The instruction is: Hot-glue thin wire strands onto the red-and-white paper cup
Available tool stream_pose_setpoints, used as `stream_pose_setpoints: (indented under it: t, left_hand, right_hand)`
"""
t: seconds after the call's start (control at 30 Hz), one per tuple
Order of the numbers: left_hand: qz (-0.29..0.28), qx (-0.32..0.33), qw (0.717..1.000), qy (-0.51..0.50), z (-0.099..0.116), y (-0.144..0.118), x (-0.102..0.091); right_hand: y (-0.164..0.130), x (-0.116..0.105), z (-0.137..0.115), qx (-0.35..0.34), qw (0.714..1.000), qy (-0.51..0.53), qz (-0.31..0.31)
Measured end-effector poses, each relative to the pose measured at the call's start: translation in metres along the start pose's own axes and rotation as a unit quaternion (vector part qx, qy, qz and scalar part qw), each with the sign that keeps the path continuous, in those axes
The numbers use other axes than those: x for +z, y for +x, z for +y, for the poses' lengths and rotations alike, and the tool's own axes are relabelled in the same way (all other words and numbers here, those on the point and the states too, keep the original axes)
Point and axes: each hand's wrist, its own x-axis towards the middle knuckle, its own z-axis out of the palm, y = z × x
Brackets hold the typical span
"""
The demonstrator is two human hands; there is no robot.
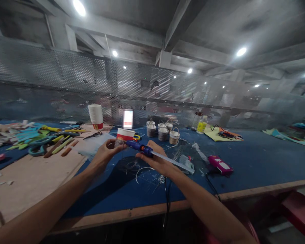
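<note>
A blue glue gun [139,147] is gripped in the right hand [156,162], nozzle at a small clear cup [118,142] pinched by the left hand [104,153], above the blue table [256,162]; red-white paper cup [125,134] just behind.

Glue gun [139,148] right of cup [124,135]

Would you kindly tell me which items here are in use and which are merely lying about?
In use: paper cup in left hand; blue glue gun in right hand.

Lying about: cup stack, small baskets, pink glue gun, scissors, bottles.
</note>
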Motion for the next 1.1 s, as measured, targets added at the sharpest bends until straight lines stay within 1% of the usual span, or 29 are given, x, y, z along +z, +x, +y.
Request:
stream_pose_setpoints:
  t: [0.23,0.5,0.63,0.77,1.0,1.1]
  left_hand:
    - [-0.004,-0.003,1.000,-0.023,-0.009,0.006,-0.003]
    - [-0.004,-0.012,0.999,-0.032,-0.007,0.004,-0.004]
    - [-0.005,-0.017,0.999,-0.042,-0.009,0.006,-0.004]
    - [0.006,-0.019,0.998,-0.056,-0.012,0.009,-0.004]
    - [-0.008,-0.028,0.997,-0.076,-0.010,0.007,-0.003]
    - [-0.003,-0.031,0.996,-0.085,-0.008,0.006,-0.003]
  right_hand:
    - [0.000,0.002,0.003,0.009,1.000,0.014,0.014]
    - [0.000,0.000,0.002,0.012,1.000,0.013,0.012]
    - [0.001,-0.002,-0.001,0.011,1.000,0.005,0.014]
    - [0.001,-0.002,-0.002,0.016,1.000,0.011,0.013]
    - [0.000,-0.002,0.003,0.012,1.000,0.004,0.012]
    - [0.000,-0.002,0.006,0.016,1.000,-0.001,0.011]
